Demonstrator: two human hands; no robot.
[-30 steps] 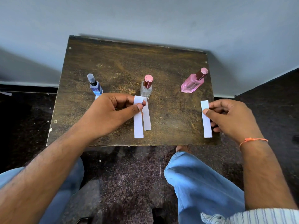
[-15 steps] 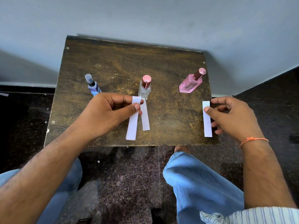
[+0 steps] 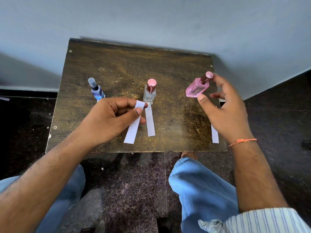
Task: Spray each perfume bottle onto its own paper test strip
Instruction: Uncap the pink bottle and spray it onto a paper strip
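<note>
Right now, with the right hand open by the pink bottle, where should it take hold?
Probably the flat glass body of the pink bottle, below the cap, coming from the right, where the right hand already has thumb and fingers spread. The broad faces suit a grip, which leaves the cap free to pull off.

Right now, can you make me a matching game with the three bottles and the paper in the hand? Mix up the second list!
Things:
1. blue bottle
2. clear bottle
3. pink bottle
4. strip in the left hand

Places or states:
A. stands in the middle of the row
B. pinched and lifted at one end
C. next to the open right hand
D. stands furthest left on the table

Pairs: 1-D, 2-A, 3-C, 4-B
</note>
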